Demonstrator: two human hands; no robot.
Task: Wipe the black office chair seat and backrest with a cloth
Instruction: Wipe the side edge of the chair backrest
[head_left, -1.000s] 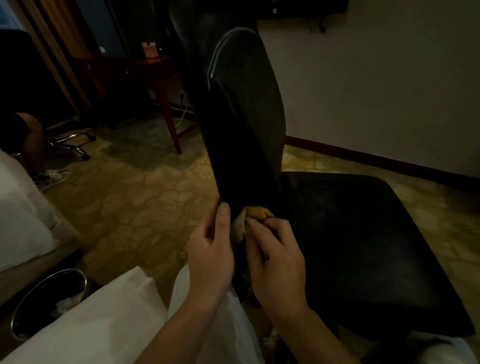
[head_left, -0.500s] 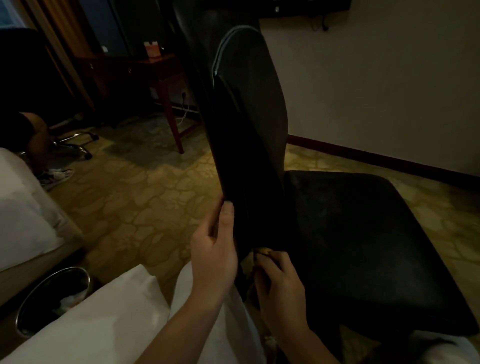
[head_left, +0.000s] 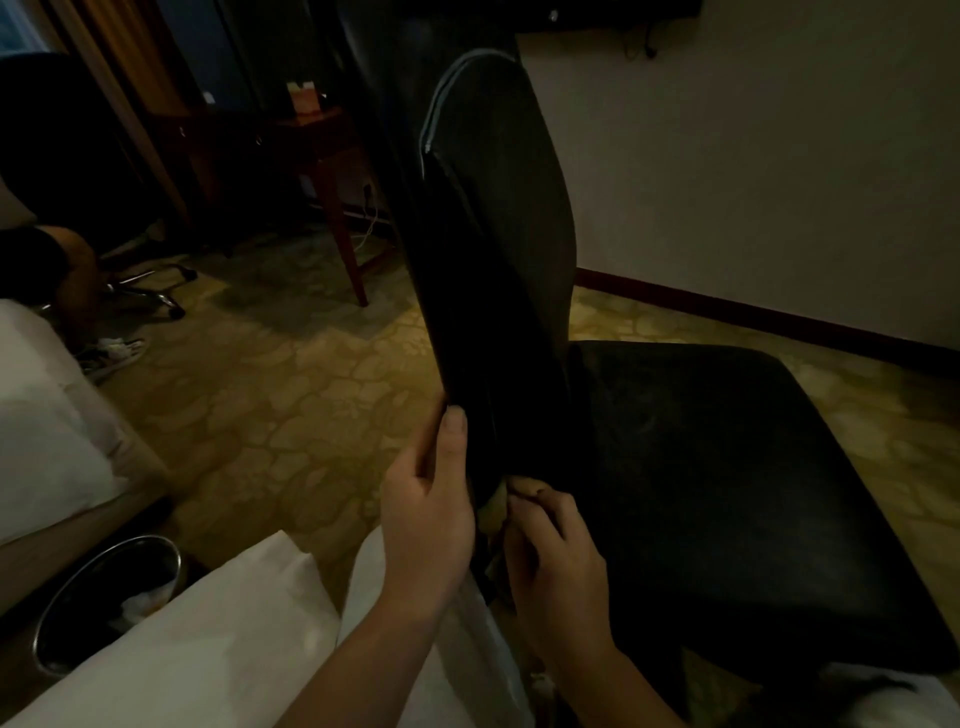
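Starting at the left, a metal bin (head_left: 104, 608) stood on the floor beside a white bed (head_left: 47, 431), well apart from the work. The left hand (head_left: 426, 514) had its grip clamped on the near edge of the backrest (head_left: 493, 260), thumb lying up the front and fingers wrapped behind. Just beside it, a yellowish cloth (head_left: 492, 506) was bunched against the backrest's lower end. The right hand (head_left: 556, 551) had its grip pinched on that cloth, fingertips pressing it to the black surface. The seat (head_left: 727, 493) spread out to the right, with neither hand on it. Little cloth showed, so it could probably slip from the pinch into the gap between backrest and seat. The dim light could also let patches go missed.
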